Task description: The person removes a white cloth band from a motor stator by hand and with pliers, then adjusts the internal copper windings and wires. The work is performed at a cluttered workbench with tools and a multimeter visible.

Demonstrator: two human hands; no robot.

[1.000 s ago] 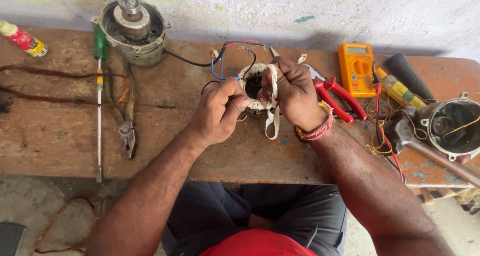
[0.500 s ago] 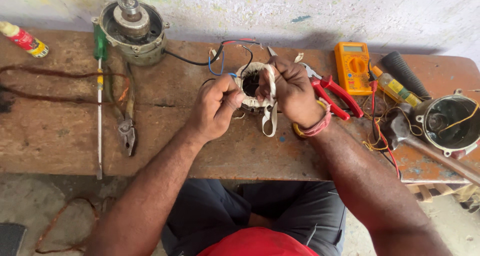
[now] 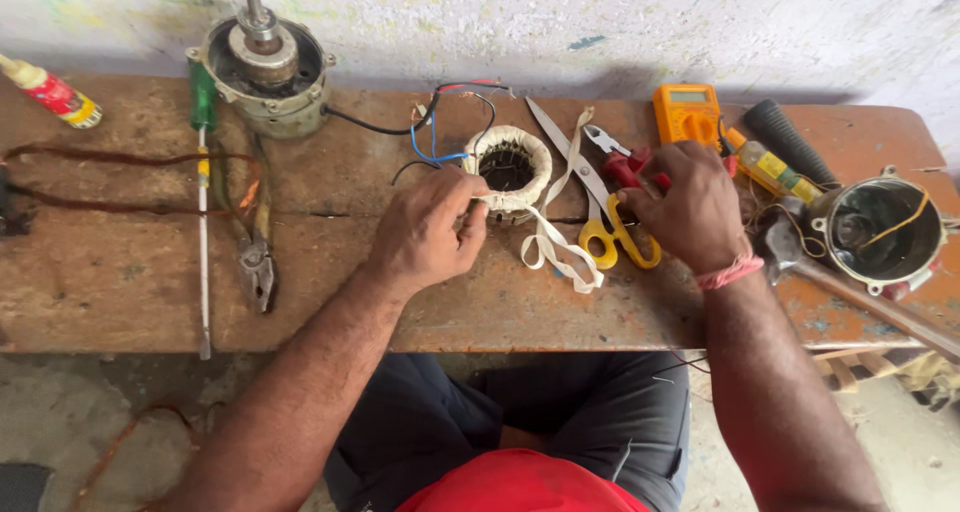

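I see the left hand (image 3: 425,237) pinching the near rim of the stator coil (image 3: 508,170), thumb and fingers clenched on its white wrapping. The coil rests on the wooden bench (image 3: 120,282), mid-bench, hollow side up, with coloured lead wires (image 3: 440,122) running off its far left side. A loose white cloth tape (image 3: 560,257) trails from the coil toward the bench's front edge. The right hand (image 3: 690,212) lies on the scissors (image 3: 600,212), fingers curled over the yellow handles and the red pliers (image 3: 625,162) just beside them; I cannot tell whether it grips them. Behind this hand sits an orange multimeter (image 3: 685,112). A motor housing (image 3: 265,72) stands far left, a green screwdriver (image 3: 203,202) beside it
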